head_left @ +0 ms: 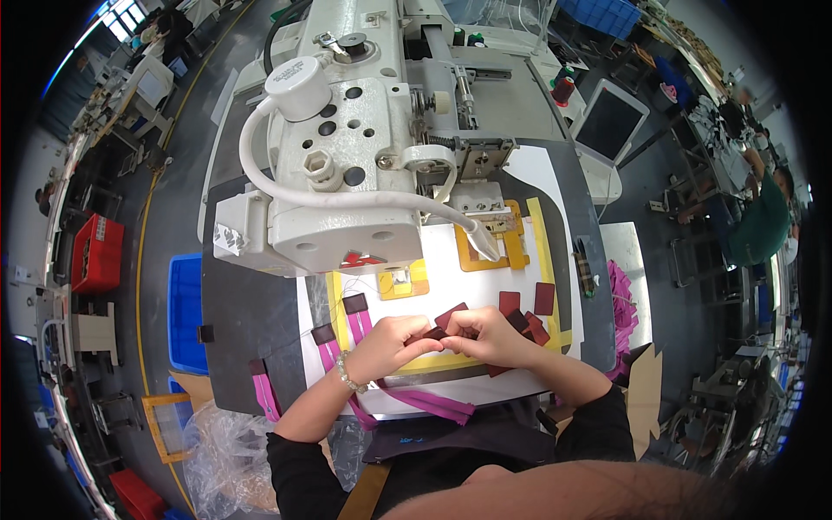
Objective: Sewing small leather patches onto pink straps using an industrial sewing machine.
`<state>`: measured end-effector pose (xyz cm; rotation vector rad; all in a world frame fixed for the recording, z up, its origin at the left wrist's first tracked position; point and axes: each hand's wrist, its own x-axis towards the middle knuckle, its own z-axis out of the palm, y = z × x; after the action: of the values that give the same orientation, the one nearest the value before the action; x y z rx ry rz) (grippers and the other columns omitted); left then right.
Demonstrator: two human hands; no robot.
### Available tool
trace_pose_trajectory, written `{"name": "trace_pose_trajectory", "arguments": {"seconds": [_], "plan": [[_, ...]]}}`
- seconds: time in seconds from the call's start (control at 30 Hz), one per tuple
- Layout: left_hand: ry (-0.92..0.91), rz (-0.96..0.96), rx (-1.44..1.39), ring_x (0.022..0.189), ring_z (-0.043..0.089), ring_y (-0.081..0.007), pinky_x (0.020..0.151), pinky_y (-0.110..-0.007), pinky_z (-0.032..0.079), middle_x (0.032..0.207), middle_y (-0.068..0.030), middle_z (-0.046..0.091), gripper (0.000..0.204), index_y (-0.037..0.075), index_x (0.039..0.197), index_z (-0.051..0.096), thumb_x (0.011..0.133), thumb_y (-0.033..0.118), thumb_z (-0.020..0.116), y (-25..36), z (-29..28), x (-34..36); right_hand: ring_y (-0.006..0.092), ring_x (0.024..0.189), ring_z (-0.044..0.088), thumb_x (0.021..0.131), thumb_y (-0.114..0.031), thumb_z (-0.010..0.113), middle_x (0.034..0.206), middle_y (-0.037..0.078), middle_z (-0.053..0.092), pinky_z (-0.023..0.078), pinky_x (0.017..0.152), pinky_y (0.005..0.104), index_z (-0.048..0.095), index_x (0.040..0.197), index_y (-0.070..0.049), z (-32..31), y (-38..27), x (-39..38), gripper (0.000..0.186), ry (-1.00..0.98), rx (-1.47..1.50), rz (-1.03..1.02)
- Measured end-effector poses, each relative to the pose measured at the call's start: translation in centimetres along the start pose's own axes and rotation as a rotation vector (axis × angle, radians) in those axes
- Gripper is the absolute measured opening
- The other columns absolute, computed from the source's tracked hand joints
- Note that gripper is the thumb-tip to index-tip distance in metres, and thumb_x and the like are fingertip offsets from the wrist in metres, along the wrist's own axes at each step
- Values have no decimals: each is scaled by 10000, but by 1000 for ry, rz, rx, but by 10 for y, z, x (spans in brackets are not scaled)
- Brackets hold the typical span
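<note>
Over the front of the white sewing-machine bed, my left hand (397, 345) and my right hand (490, 336) meet, their fingers pinching a small dark maroon patch (435, 333) between them. The fingers partly cover it. Left of my hands lie magenta zipper strips (360, 322), with dark maroon tabs (356, 302) at their far ends. Another magenta zipper strip (433, 404) runs beneath my left wrist toward the table's front edge. Around my right hand lie several loose dark red rectangular patches (544, 299), some overlapping.
A large white sewing machine (347, 173) stands just beyond my hands, with a yellow clamp frame (468, 257) at its right. A screen (611, 121) stands at the far right. Magenta strips (620, 312) are heaped beyond the table's right edge. A blue bin (185, 312) is at the left.
</note>
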<state>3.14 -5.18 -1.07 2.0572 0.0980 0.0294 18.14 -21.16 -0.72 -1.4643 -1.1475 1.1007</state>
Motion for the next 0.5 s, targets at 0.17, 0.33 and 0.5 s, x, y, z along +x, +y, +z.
{"name": "trace_pose_trajectory", "arguments": {"seconds": [0.17,0.33,0.5], "plan": [[29,53,-153,525,449,-107,497,-282,378,621,-54,534,199,-10,777,592,867,153,664,-12,13,-5,14,583,481,891,-116,647,653,-30,551,372,506,194,575,781,-2,6,6,0,174,33,289,167],[-109,-111,-171,570,485,-115,535,-270,400,653,-61,566,174,-18,844,624,901,146,610,-14,9,-3,10,565,501,908,-133,633,656,-15,573,372,486,173,544,794,-26,8,17,-1,181,44,268,96],[58,-48,-321,598,545,-165,584,-310,428,661,-120,595,258,-24,828,616,945,188,528,-8,10,0,4,579,478,897,-126,642,646,-39,531,368,495,187,558,763,-12,8,13,-1,195,35,276,148]]}}
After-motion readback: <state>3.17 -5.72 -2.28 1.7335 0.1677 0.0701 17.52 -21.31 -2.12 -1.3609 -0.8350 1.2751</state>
